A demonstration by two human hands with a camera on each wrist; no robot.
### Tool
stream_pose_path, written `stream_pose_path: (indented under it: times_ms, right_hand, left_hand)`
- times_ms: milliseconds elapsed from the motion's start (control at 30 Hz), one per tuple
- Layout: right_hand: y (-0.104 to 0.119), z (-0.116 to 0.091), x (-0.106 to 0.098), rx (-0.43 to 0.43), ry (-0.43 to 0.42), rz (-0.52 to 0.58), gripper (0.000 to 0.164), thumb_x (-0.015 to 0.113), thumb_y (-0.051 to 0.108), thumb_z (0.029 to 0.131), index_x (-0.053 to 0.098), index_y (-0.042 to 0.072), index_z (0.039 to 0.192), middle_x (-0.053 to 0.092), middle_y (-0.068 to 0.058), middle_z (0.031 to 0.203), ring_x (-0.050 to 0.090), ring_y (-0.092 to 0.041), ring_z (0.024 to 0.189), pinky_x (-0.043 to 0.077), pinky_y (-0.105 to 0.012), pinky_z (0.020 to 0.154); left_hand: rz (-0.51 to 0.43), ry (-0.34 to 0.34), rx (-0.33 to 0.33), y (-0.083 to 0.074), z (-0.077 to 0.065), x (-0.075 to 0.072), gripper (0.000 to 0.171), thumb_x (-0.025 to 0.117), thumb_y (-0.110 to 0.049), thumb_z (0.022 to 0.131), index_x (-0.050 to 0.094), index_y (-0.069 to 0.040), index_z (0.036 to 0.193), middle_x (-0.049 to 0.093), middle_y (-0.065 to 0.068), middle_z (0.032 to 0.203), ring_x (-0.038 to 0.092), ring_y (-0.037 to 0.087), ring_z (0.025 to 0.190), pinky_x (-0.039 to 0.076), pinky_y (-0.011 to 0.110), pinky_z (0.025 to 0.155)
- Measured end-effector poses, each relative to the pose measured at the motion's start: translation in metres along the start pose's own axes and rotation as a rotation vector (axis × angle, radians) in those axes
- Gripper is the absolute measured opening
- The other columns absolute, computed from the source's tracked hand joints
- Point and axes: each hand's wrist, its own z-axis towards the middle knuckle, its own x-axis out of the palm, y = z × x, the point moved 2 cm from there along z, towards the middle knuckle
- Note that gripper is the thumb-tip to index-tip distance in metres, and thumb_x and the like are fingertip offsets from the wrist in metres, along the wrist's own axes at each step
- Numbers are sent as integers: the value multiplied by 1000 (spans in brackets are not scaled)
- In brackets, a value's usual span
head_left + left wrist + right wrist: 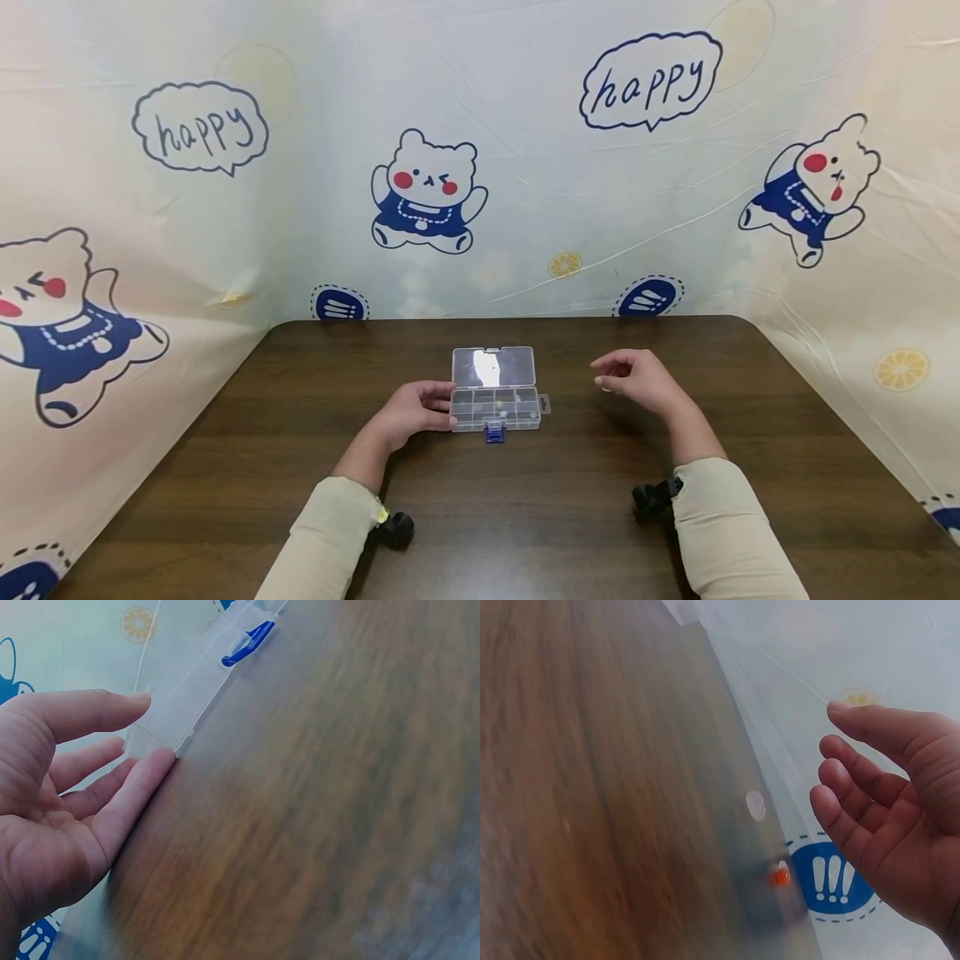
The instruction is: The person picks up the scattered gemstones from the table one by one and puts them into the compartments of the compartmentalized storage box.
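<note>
A clear plastic compartment box (495, 408) lies on the table with its lid (517, 367) raised behind it and a blue latch (495, 433) in front. A few small pale pieces sit in its compartments. My left hand (408, 412) touches the box's left end with extended fingers, also visible in the left wrist view. Right of the box, my right hand (637, 379) hovers with loosely bent fingers, and nothing shows between them. In the right wrist view, a small clear disc (756, 805) and a tiny orange piece (781, 877) lie near the table's far edge.
The brown wooden table (450, 517) ends at a pale cloth backdrop (525, 167) printed with bears and lettering. A hanging tab (545, 404) sticks out of the box's right end. Each wrist carries a small black camera (396, 531).
</note>
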Motion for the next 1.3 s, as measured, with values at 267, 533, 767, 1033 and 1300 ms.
stream_pose_path:
  times_ms: [267, 533, 767, 1033, 1300]
  right_hand:
    - [-8, 0, -7, -10, 10, -6, 30, 73, 11, 87, 68, -2, 114, 65, -10, 93, 57, -24, 79, 54, -32, 68]
    - [-18, 3, -8, -13, 25, -1, 29, 74, 7, 86, 68, -4, 113, 64, -10, 90, 57, -22, 73, 53, -30, 63]
    - [-23, 5, -7, 22, 48, 8, 28, 73, 5, 86, 68, -5, 112, 63, -11, 91, 57, -20, 72, 55, -35, 65]
    - [-26, 6, -5, 87, 84, 12, 26, 72, 3, 86, 69, -3, 111, 64, -12, 94, 57, -20, 75, 56, -34, 67]
    - [-31, 9, -2, 78, 109, 29, 27, 73, 2, 85, 68, -6, 110, 66, -14, 94, 58, -18, 74, 55, -32, 66]
  left_hand:
    - [1, -1, 2, 0, 0, 0, 61, 82, 0, 75, 59, -4, 131, 64, 14, 117, 61, 25, 104, 55, 33, 84]
    - [-2, -17, -7, 2, 0, 1, 59, 82, 0, 74, 61, -6, 129, 66, 9, 112, 61, 24, 100, 55, 34, 84]
    - [-8, -7, -1, 2, 0, 1, 61, 83, -1, 74, 60, -5, 130, 65, 11, 114, 61, 25, 102, 55, 33, 84]
    - [-9, -12, -4, 3, 1, 1, 60, 83, -1, 73, 61, -5, 129, 65, 10, 112, 61, 25, 101, 55, 33, 84]
    - [-5, -27, 1, 1, -1, 1, 59, 83, 0, 74, 62, -6, 129, 66, 8, 111, 62, 23, 99, 55, 34, 84]
